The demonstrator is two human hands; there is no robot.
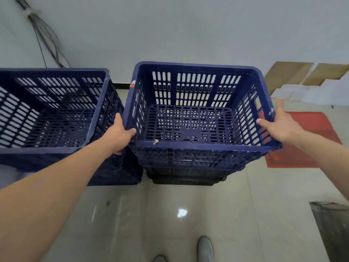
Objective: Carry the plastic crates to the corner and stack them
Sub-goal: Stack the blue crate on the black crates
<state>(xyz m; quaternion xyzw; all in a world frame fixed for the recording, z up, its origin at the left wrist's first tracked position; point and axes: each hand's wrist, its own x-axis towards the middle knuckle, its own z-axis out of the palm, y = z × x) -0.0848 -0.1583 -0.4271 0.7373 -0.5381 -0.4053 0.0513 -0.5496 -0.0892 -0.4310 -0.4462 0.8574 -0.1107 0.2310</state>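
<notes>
Both bare forearms are extended forward. The left hand (120,134) is closed on the left rim of the blue crate (207,146), with the thumb hooked inside. The right hand (280,124) is laid against the right rim, with the fingers (281,106) straight and the thumb spread.

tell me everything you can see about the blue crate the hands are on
The blue crate is plastic, rectangular and open-topped, with slotted walls, a perforated floor and a thick rim. It is empty, upright, and sits on a darker crate near the wall. A red-and-white sticker marks its far-left corner; a pale scrap clings to the near rim. The left hand grips its near-left corner; the right hand lies open against its right rim.
</notes>
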